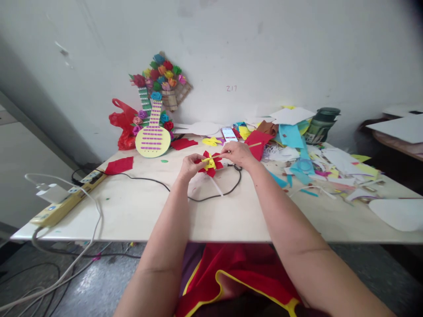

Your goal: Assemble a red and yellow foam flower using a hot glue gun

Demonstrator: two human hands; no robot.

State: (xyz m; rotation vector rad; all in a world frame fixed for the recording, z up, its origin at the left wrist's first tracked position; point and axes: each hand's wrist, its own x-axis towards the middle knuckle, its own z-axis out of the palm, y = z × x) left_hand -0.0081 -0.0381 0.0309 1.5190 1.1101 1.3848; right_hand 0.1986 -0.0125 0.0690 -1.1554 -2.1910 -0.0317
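A red paper flower with a yellow centre is between my two hands, over the middle of the table, with a pale strip hanging below it. My left hand pinches at its left side, fingers closed near the yellow centre. To the right, my right hand has its fingers closed round a thin tan stick, which reaches across to the flower's centre and sticks out behind the hand. Exactly what lies between my left fingertips is too small to make out.
A yellow power strip with cables lies at the left. Behind stand a paper guitar and paper flowers. A phone, paper scraps and a green bottle lie or stand right. A black cable crosses the table.
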